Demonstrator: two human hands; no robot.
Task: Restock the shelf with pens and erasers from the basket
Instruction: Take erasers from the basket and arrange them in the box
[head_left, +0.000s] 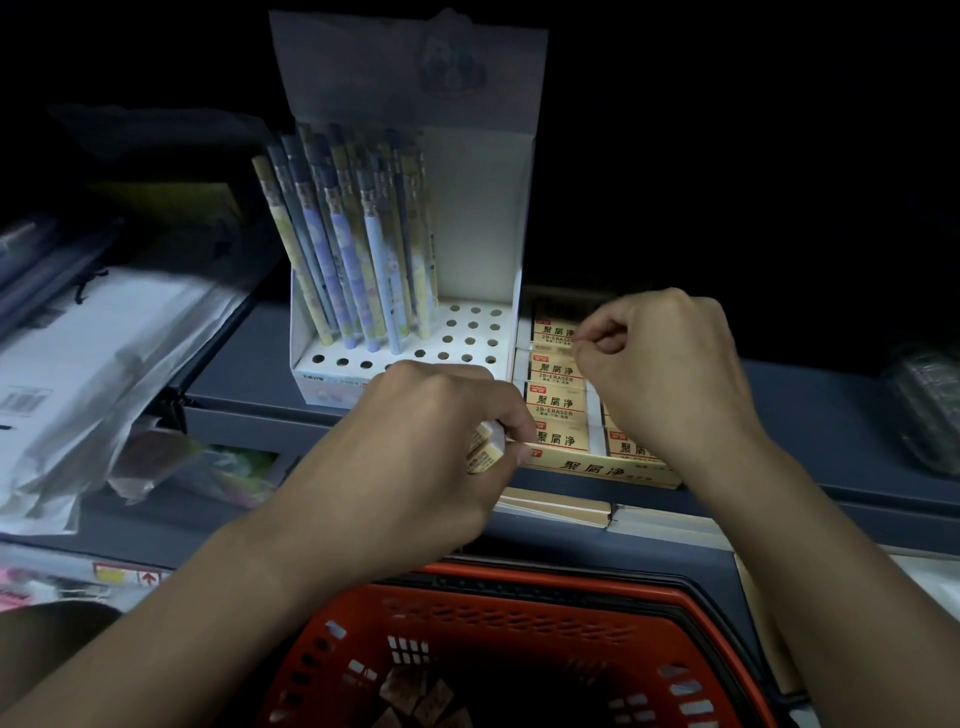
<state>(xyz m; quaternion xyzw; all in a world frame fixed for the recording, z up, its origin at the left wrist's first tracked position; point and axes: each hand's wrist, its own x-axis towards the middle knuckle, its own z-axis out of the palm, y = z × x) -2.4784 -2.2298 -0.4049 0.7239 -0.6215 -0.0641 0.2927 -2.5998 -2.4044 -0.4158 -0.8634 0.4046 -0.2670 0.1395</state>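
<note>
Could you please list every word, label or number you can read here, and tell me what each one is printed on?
"2B-ERASER": on the sleeves of the erasers in the eraser box.
"聚屑净": on those sleeves and on the box's front edge.
Small print under "2B-ERASER": too small to read.
Barcode label on the plastic bags: blurred.
Front strip of the pen display: unreadable.
Erasers held in the left hand: print unreadable.

The right hand (660, 374) covers most of the right column in the eraser box (597, 465); the basket (519, 649) runs off the bottom edge (shelf depths are black).
</note>
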